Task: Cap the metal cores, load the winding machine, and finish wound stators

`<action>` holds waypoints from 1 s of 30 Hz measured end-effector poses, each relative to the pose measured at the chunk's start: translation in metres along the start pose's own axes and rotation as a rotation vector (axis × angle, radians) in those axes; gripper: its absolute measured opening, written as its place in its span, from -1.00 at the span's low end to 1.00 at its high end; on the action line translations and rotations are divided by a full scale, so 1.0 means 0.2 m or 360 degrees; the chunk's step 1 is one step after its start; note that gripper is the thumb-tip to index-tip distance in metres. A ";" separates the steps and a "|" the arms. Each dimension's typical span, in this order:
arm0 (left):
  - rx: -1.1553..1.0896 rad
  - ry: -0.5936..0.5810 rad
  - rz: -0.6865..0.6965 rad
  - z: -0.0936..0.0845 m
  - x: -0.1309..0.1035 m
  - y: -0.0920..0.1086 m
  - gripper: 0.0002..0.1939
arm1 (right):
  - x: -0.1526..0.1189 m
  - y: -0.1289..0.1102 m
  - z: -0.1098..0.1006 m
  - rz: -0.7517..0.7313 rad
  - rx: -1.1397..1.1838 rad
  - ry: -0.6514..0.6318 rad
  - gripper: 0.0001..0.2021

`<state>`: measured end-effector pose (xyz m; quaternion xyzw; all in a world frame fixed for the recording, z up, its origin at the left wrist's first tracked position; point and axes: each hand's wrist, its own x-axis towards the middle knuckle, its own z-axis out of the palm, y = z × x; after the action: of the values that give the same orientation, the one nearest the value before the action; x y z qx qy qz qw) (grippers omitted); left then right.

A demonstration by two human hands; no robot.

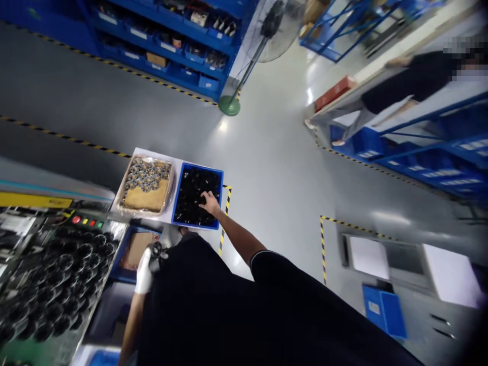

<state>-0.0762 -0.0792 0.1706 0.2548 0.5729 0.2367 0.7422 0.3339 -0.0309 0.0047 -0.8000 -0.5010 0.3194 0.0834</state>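
Note:
My right hand (210,204), bare, reaches into a blue bin (221,190) full of glossy black parts (190,190). Its thumb and fingers are curled round one of those black parts, whose exact shape is too small to make out. Close to my body, my left hand (144,274) wears a white glove. It is closed on dark, round, hollow-looking parts (155,254), blurred and partly hidden against my dark clothes. Left of the bin, a plastic-lined box (121,195) holds several round metal parts (148,173) on brown cardboard (147,198).
At lower left, a machine bed carries rows of black cylindrical parts (63,284), near a panel with coloured buttons (87,221). A fan (229,105) stands by blue shelving (160,46). Another person (400,86) is at upper right. Striped tape (224,218) marks the floor.

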 end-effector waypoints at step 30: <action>-0.0690 0.0302 0.0750 0.29 -0.32 0.46 -0.27 | -0.76 -1.33 -0.62 -0.1382 0.1070 -0.0415 -0.50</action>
<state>-0.0407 -0.0566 0.2895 0.1933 0.5009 0.5410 0.6474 0.1632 -0.0080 0.2870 -0.4038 -0.6611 0.4941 0.3947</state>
